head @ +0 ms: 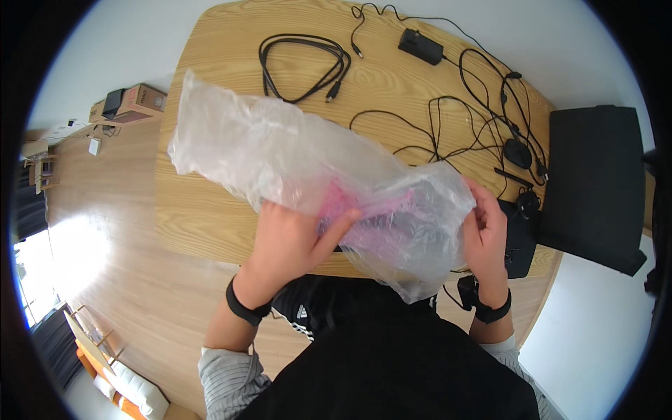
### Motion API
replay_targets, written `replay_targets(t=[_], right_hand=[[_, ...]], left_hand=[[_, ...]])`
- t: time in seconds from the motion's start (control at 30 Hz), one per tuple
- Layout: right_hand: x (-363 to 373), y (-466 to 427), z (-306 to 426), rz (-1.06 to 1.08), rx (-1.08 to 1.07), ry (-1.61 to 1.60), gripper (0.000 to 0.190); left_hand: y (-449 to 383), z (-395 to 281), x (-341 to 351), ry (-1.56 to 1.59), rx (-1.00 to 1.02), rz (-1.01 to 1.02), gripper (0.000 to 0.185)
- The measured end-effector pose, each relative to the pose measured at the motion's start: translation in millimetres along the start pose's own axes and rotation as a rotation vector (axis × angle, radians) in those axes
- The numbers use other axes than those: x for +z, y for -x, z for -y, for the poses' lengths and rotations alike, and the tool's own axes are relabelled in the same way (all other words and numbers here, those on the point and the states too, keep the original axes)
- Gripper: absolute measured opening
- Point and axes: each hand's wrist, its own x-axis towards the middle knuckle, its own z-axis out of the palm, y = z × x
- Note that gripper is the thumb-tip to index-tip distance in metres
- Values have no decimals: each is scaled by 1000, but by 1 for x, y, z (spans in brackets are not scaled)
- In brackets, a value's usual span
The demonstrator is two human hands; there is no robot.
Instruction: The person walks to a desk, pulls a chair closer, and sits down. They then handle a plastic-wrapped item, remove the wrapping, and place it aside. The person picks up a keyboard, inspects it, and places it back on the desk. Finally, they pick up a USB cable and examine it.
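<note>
A large translucent plastic bag (252, 136) is stretched slantwise over the near part of the wooden table (210, 220). Pink material (367, 210) shows at the bag's middle; whether it is print on the film or something inside, I cannot tell. My left hand (299, 233) grips the bag's near edge below the pink part, with the thumb lying over the film. My right hand (485, 231) pinches the bag's right end between thumb and fingers. Both wrists wear black bands.
A coiled black cable (304, 39) lies at the back of the table, near a black power adapter (421, 47). Tangled black cables (438, 126) spread along the right. A black monitor (593, 184) stands at the right edge. Cardboard boxes (139, 105) sit on the floor, far left.
</note>
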Motion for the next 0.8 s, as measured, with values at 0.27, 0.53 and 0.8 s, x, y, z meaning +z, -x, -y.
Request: replay_targets(t=[0.27,0.53,0.8], right_hand=[[-4,23,18,-46,-451,318,48],[-5,45,6,57,-559,582,80],[6,56,0,-32,-734,646,49]], left_hand=[[14,-12,39,-262,63,-145,29],[41,-43,46,-471,-12,-101,34],[56,-81,38,-341,377,-164,24]])
